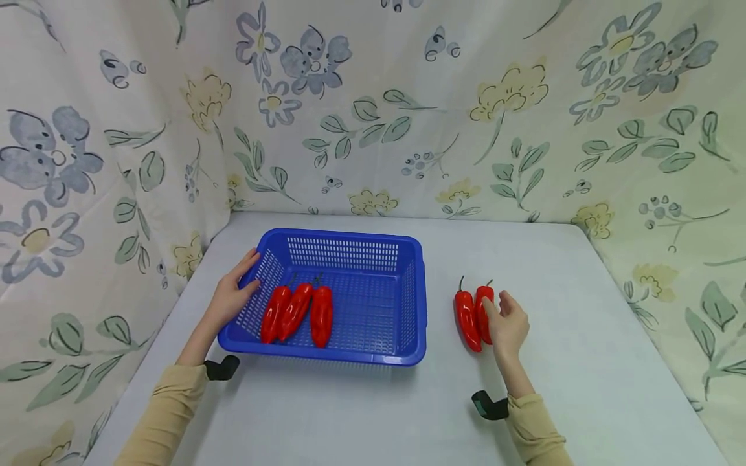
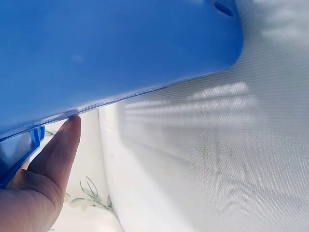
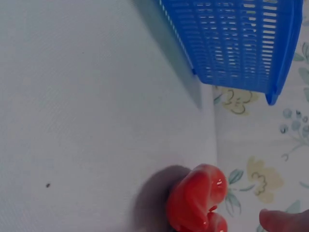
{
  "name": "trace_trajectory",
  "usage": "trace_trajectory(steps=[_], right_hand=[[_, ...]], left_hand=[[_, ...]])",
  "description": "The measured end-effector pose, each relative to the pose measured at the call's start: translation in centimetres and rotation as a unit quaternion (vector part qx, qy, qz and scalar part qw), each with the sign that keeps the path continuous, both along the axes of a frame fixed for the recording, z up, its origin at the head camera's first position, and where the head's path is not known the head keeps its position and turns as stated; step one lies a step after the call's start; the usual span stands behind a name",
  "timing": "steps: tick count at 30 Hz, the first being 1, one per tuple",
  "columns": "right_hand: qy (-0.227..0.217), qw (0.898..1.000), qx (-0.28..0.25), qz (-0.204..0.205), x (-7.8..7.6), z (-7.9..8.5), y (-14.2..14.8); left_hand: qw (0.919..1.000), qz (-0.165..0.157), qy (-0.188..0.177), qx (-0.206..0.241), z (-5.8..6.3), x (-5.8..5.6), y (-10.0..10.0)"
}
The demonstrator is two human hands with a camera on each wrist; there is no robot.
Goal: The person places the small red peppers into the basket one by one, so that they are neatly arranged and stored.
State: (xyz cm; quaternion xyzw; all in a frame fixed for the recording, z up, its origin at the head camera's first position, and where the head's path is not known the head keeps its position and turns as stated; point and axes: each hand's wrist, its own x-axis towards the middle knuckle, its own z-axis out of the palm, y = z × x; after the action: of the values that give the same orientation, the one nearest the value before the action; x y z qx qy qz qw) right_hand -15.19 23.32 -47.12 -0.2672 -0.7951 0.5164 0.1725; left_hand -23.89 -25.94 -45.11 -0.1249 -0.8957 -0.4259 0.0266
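Note:
A blue plastic basket [image 1: 373, 360] stands left of centre, with three red peppers [image 1: 322, 317] lying in its left half. My left hand [image 1: 230, 298] rests at its left rim, fingers fairly straight and thumb reaching over the edge. In the left wrist view the fingers [image 2: 67, 145] touch the blue rim. Two more red peppers [image 1: 466, 320] lie side by side on the table, right of the basket. Over the right-hand pepper [image 1: 482, 317] is my right hand [image 1: 509, 323], thumb and fingers apart. The right wrist view shows a fingertip [image 3: 282, 220] away from the red pepper [image 3: 195, 198].
A white-covered table [image 1: 350, 414] bears everything. Flower-printed cloth [image 1: 373, 116] hangs behind it and along both sides. The basket's raised slotted wall [image 3: 227, 43] stands between the loose peppers and those inside.

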Motion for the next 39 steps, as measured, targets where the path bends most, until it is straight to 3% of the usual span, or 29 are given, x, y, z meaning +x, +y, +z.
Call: trace_trajectory(steps=[11, 26, 39], right_hand=[[-0.06, 0.998, -0.007, 0.006, 0.1, -1.9, 0.5], [-0.045, 0.998, 0.036, 0.004, 0.0, -3.1, 0.2], [-0.034, 0.999, 0.02, -0.034, 0.0, -3.6, 0.2]], left_hand=[[1.0, 0.003, 0.001, -0.003, 0.4, 0.3, 0.0], [1.0, 0.003, 0.005, 0.002, 0.1, 0.0, -0.2], [1.0, 0.004, -0.002, 0.001, 0.1, 0.0, 0.1]])
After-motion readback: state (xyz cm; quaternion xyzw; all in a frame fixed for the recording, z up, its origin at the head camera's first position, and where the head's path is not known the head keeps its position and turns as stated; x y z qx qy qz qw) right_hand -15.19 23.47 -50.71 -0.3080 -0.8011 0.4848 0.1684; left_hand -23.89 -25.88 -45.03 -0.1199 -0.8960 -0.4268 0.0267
